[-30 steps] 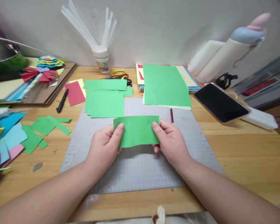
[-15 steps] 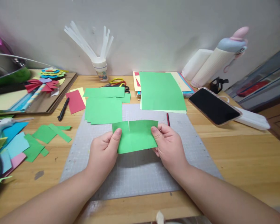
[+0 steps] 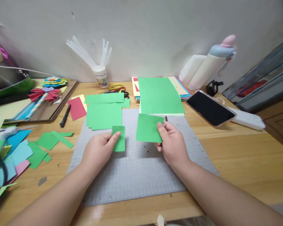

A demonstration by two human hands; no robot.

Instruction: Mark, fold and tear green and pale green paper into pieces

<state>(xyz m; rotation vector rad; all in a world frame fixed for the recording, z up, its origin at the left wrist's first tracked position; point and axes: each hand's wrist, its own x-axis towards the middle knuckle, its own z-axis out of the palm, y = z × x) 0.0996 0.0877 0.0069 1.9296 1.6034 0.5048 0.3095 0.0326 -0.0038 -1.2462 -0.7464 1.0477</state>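
Observation:
Between thumb and fingers, my left hand [image 3: 101, 147] pinches a narrow green paper strip [image 3: 120, 142], held upright over the grey cutting mat [image 3: 136, 175]. My right hand [image 3: 172, 141] grips a larger green paper piece [image 3: 148, 128] by its right edge. A gap separates the two pieces. Beyond my left hand lie stacked green paper sheets [image 3: 104, 116], with a green strip [image 3: 105, 98] across their far edge. A red-and-black pen [image 3: 166, 118] shows partly behind the right-hand piece. Small dark specks lie on the mat between my hands.
A paper cup [image 3: 100, 77] with white strips and scissors [image 3: 118, 88] stand at the back. Large green paper [image 3: 160, 95] tops a pile. To the right are a phone [image 3: 211, 108] and a bottle [image 3: 208, 64]; a black pen [image 3: 65, 116] and paper scraps [image 3: 47, 141] lie left.
The single green paper, partly split from its top edge, has come apart into two pieces. My hands have drawn apart, each keeping one piece. The view has shifted slightly.

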